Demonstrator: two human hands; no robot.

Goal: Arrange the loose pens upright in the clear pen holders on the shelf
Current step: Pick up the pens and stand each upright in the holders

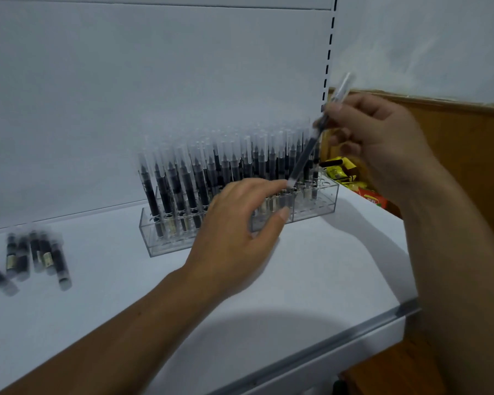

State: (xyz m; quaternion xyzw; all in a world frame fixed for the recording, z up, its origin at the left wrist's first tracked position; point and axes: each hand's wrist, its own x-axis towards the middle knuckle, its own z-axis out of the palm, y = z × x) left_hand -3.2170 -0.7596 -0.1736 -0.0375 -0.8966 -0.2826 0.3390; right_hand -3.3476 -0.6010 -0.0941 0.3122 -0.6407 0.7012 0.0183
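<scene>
Pinching tilted pen, right hand | left hand at tip, above holder

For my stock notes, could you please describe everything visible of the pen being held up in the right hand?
The pen is slim, with a dark barrel and a clear, blurred upper end, plastic by its look. It tilts, top leaning right, over the right holder. The right hand pinches its upper part; its lower end seems to touch a fingertip of the left hand just above the standing pens.
</scene>
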